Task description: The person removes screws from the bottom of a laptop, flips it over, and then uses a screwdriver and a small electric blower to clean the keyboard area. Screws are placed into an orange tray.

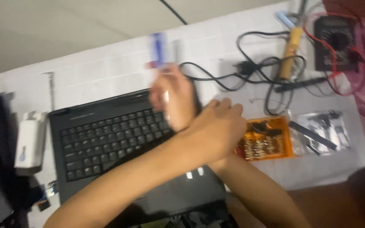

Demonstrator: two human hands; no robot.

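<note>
Your arms cross over the laptop (119,139). Your left hand (218,126) reaches across from the lower left and lies over the laptop's right edge, fingers curled loosely; whether its grip closes on anything I cannot tell, since the back of the hand hides the palm.

Your right hand (174,101) comes up from the lower right, passes under the left forearm, and sits above the top right of the keyboard. It is blurred. Its grip is clenched around a screwdriver (159,48) with a blue handle, which sticks up past the fingers toward the far side of the counter (102,69).

The laptop lies open and flat on the white-covered counter, black keyboard facing up.

Just right of your left hand: an orange bit case (267,139), open, touching or nearly touching the laptop's edge. Beside that, a clear plastic bag (322,131) of dark parts. Farther back: a soldering iron (290,50), tangled black cable (250,67), a black meter (334,42) with red leads. Left of the laptop: a white charger (30,143).
</note>
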